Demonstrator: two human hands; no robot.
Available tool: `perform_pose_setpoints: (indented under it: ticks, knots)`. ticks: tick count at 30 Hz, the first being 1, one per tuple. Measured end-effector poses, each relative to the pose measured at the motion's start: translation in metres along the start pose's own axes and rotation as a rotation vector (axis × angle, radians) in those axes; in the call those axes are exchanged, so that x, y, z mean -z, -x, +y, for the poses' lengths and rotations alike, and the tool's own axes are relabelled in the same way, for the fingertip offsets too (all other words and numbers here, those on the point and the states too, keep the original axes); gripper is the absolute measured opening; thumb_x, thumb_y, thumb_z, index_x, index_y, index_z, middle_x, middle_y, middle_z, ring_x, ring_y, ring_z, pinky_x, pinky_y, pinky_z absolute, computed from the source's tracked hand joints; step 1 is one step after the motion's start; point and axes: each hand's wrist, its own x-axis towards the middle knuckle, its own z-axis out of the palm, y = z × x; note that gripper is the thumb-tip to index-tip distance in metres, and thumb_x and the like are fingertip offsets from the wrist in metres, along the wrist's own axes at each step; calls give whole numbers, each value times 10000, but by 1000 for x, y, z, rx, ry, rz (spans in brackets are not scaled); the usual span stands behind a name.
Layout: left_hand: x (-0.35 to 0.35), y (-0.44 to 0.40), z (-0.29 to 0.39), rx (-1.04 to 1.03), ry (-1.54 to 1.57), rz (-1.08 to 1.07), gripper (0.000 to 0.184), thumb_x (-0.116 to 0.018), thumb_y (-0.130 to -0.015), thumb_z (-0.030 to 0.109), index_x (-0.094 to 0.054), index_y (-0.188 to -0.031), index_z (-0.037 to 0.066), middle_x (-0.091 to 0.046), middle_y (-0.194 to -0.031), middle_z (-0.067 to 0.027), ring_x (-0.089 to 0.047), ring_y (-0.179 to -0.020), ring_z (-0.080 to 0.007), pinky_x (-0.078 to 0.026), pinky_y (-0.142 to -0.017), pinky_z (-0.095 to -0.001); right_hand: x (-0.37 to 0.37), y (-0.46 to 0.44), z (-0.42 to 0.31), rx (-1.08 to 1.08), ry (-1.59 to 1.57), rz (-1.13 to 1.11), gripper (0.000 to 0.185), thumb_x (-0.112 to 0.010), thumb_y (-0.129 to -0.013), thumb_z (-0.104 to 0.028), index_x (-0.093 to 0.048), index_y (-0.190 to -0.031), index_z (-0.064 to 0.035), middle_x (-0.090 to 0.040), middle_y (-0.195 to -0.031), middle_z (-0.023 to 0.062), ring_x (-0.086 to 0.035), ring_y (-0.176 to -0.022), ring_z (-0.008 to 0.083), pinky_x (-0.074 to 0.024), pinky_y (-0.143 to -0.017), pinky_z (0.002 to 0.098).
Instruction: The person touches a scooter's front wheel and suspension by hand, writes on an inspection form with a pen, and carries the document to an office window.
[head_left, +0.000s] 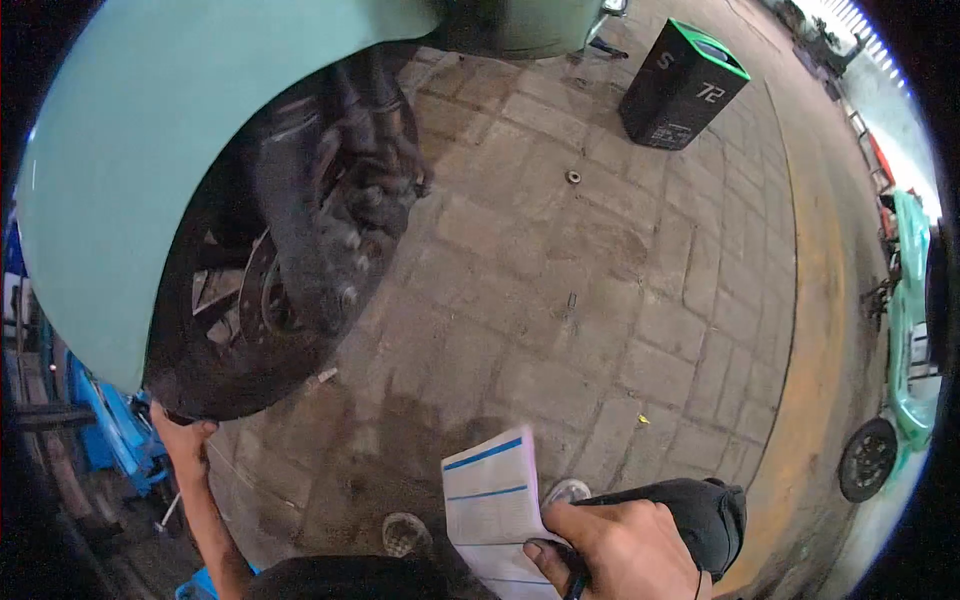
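My left hand grips the lower edge of a black tire. Its thumb shows and its other fingers are mostly hidden behind the rubber. The tire belongs to a pale green scooter, whose dark fork and brake parts show inside the body's curve. At the bottom, my right hand is closed on a folded white paper with blue bands. A small dark item, too hidden to name, pokes out by the right thumb.
A black, green-topped battery-like box marked 72 stands on the paving. A small ring and a yellow scrap lie there. Blue metal equipment is at left, another green vehicle at right. My shoes are below.
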Motion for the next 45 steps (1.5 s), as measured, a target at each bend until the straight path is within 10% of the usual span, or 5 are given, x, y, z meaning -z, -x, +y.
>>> perform_pose_setpoints:
  ticks: [31, 37, 40, 43, 45]
  knots:
    - [-23, 44, 9, 150, 107, -49, 1148, -1007, -431, 146, -446, -1410, -62, -543, -1396, -178, -518, -1289, -327, -407, -1113, -424, -14, -52, -3, -175, 255, 48, 254, -737, -860, -232, -684, -922, 8, -676, -807, 275, -678, -843, 473, -530, -735, 522]
    - [-20, 49, 138, 127, -153, -210, 983, -902, -756, 239, -372, -1531, -51, -458, -1539, -269, -445, -1421, -423, -394, -1156, -512, -57, -88, 12, 83, 244, 285, 294, -727, -888, -298, -696, -953, -12, -699, -871, 260, -674, -843, 484, -538, -743, 544]
    - [33, 114, 119, 442, -266, -410, 391, -716, -917, 266, -710, -1159, -41, -722, -1092, -269, -690, -1058, -408, -528, -930, -481, -6, -23, -44, 64, 64, 184, 260, -713, -901, -284, -653, -911, -32, -670, -816, 269, -644, -843, 513, -509, -719, 574]
    - [77, 237, 84, 673, -482, -436, 505, -654, -988, 429, -655, -1271, 10, -718, -1148, -202, -663, -1136, -344, -508, -937, -480, 40, 51, -76, 124, 91, 139, 300, -721, -900, -312, -681, -939, -18, -667, -764, 254, -666, -781, 486, -523, -702, 553]
    - [96, 310, 151, 990, 104, -105, 328, -541, -1040, 268, -730, -956, 13, -684, -810, -85, -623, -730, -223, -521, -748, -417, 106, 101, -126, 176, 112, 164, 332, -724, -901, -327, -697, -941, 1, -671, -744, 243, -678, -747, 465, -536, -685, 522]
